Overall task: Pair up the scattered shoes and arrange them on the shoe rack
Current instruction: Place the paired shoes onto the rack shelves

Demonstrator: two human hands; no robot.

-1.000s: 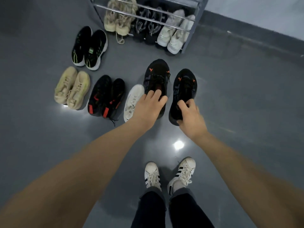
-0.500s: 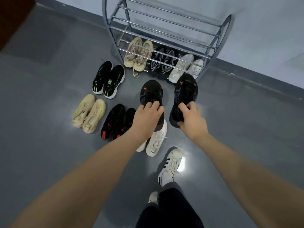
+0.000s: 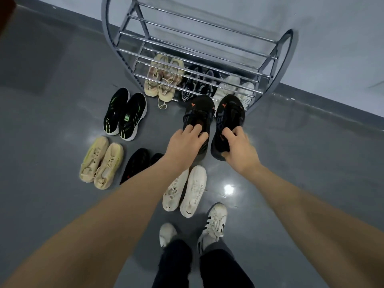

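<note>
The left hand's fingers [image 3: 194,129] curl down over the collar of the left black shoe [image 3: 198,113], and the left hand [image 3: 185,143] holds it by the heel end, toe pointing at the rack. The right hand [image 3: 239,147] pinches the heel of the right black shoe [image 3: 229,113] the same way, thumb inside the opening, fingers wrapped under the back. Both shoes carry small orange marks on the toe and appear lifted off the floor, side by side but apart, their toes just in front of the shoe rack [image 3: 207,50]. Its lowest tier already holds 3 pairs: beige, dark knit and white. The tiers above look bare. On the floor [image 3: 62,100] wait 4 more pairs: black with green [image 3: 124,114], beige [image 3: 101,163], black with red partly hidden under the left forearm, and cream [image 3: 185,191] near the person's feet. The risk, as I judge it, lies in the heel-only hold: each toe can droop and catch a front bar, knocking the shoe loose or tipping it onto the pairs below. The bars are thin rods, so a shoe set askew may slip between them.
</note>
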